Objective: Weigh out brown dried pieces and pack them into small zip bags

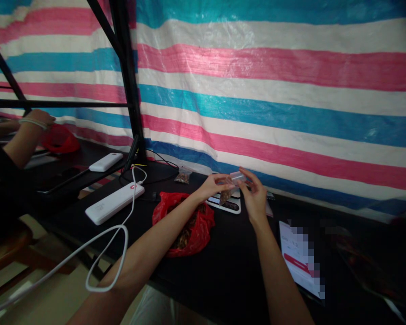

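Note:
Above the table, my left hand [214,186] and my right hand [254,195] both pinch the top of a small clear plastic bag [237,178]. Brown bits [225,197] show in its lower part, which hangs down between the hands. Just beneath and behind it lies a white device with a dark display, which looks like a small scale [230,206], partly covered by the bag and my left hand. Under my left forearm sits an open red plastic bag [203,230] with brown dried pieces inside; the forearm hides part of it.
Another filled small bag [183,175] lies at the back. A white power bank [113,203] with a looping white cable [126,239] is at left, a lit phone [301,259] at right. A black metal post [128,76] stands behind. Farther left, a co-worker's arm [23,137] reaches near another red bag [61,139].

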`<state>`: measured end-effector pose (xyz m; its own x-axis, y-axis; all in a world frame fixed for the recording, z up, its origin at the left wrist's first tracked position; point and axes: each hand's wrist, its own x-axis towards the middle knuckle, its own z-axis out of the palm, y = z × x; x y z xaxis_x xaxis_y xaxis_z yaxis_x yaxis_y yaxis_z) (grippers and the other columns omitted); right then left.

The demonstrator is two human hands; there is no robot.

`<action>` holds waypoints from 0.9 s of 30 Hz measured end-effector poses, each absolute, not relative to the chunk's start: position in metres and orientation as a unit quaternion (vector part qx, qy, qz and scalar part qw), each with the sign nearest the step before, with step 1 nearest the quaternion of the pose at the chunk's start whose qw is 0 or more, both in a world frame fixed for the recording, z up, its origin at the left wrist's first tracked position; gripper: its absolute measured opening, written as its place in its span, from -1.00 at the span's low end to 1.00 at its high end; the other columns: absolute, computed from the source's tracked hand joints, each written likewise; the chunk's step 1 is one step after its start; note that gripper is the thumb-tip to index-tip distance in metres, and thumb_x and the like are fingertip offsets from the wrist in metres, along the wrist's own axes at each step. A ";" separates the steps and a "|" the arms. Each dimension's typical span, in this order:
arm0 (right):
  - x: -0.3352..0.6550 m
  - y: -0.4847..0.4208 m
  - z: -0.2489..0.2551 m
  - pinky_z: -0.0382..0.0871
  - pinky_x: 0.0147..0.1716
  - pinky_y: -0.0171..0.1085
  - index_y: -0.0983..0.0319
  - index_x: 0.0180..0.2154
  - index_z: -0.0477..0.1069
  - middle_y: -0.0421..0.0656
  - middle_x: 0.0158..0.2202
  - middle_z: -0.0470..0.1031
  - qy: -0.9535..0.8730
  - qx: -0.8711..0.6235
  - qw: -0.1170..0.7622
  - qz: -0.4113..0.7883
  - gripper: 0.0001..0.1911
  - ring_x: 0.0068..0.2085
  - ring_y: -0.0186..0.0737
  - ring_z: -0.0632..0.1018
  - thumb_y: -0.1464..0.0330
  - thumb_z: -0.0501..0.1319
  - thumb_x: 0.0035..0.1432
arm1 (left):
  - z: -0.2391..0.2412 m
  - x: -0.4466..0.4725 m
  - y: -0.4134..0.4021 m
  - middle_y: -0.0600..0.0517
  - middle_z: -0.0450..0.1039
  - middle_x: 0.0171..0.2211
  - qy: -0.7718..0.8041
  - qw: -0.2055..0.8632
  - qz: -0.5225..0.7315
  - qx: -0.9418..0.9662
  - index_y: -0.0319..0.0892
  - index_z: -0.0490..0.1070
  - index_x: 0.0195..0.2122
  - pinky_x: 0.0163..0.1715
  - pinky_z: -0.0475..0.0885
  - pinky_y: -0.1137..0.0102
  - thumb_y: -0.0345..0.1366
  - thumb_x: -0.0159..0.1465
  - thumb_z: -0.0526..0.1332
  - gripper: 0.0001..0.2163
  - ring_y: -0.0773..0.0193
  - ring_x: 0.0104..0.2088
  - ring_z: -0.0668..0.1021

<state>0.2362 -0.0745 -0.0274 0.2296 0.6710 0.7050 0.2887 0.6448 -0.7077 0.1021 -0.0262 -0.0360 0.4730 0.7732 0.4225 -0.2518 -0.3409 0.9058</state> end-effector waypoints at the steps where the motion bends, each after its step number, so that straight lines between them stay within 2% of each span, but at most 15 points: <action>1: 0.236 -0.075 -0.027 0.28 -0.07 -0.12 0.20 -0.15 0.41 -0.07 -0.04 0.42 -0.599 -0.398 0.680 0.142 -0.68 -0.02 -0.12 0.41 0.28 0.20 -0.01 | -0.036 0.102 -0.026 -0.07 0.49 -0.25 0.197 0.540 0.478 0.664 -0.31 0.46 -0.21 -0.13 0.31 0.34 -0.20 -0.08 0.34 -0.60 0.19 -0.22 0.49; 7: 0.233 -0.074 -0.025 0.30 -0.06 -0.12 0.24 -0.11 0.37 -0.03 -0.02 0.39 -0.492 -0.356 0.775 0.173 -0.59 -0.01 -0.12 0.41 0.30 0.26 -0.07 | -0.031 0.102 -0.024 -0.11 0.48 -0.17 0.179 0.551 0.480 0.659 -0.29 0.42 -0.12 -0.06 0.29 0.30 -0.21 -0.03 0.31 -0.57 0.16 -0.14 0.48; 10: 0.236 -0.072 -0.028 0.31 -0.07 -0.11 0.25 -0.13 0.38 -0.03 -0.05 0.42 -0.451 -0.369 0.796 0.164 -0.58 -0.05 -0.12 0.44 0.29 0.27 -0.09 | -0.021 0.100 -0.014 -0.12 0.47 -0.15 0.191 0.527 0.487 0.670 -0.29 0.41 -0.11 -0.07 0.30 0.31 -0.21 -0.02 0.31 -0.56 0.17 -0.14 0.48; 16: 0.246 -0.062 -0.039 0.29 -0.05 -0.11 0.30 -0.19 0.39 -0.02 -0.13 0.46 -0.407 -0.380 0.813 0.169 -0.60 -0.11 -0.15 0.48 0.29 0.28 -0.13 | -0.005 0.100 0.022 -0.11 0.51 -0.28 0.248 0.405 0.426 0.770 -0.33 0.44 -0.16 -0.17 0.34 0.35 -0.23 -0.03 0.31 -0.59 0.21 -0.27 0.51; 21: 0.243 -0.061 -0.040 0.27 -0.02 -0.09 0.29 -0.20 0.38 -0.03 -0.13 0.46 -0.417 -0.373 0.805 0.199 -0.62 -0.11 -0.16 0.47 0.30 0.28 -0.12 | -0.023 0.111 0.034 -0.07 0.51 -0.30 0.295 0.272 0.329 0.855 -0.32 0.44 -0.16 -0.24 0.35 0.39 -0.19 0.02 0.26 -0.62 0.19 -0.28 0.50; 24: 0.241 -0.062 -0.040 0.26 -0.02 -0.08 0.27 -0.20 0.37 -0.04 -0.10 0.44 -0.439 -0.377 0.789 0.208 -0.62 -0.10 -0.16 0.46 0.31 0.29 -0.12 | -0.034 0.119 0.031 -0.13 0.47 -0.18 0.314 0.180 0.233 0.903 -0.31 0.40 -0.11 -0.18 0.32 0.37 -0.22 0.05 0.24 -0.61 0.13 -0.18 0.48; 27: 0.240 -0.062 -0.040 0.28 -0.04 -0.09 0.25 -0.19 0.36 -0.06 -0.11 0.44 -0.458 -0.371 0.776 0.225 -0.64 -0.10 -0.17 0.46 0.32 0.29 -0.11 | -0.028 0.116 0.022 -0.22 0.29 0.03 0.327 0.117 0.191 0.918 -0.30 0.22 0.07 -0.03 0.22 0.28 -0.21 0.07 0.23 -0.46 0.06 0.01 0.36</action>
<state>0.2398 -0.0623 -0.0403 0.4785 0.6891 0.5443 -0.0095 0.6238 -0.7815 0.1163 0.0224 -0.0277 0.7128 0.6457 0.2738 0.5567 -0.7584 0.3390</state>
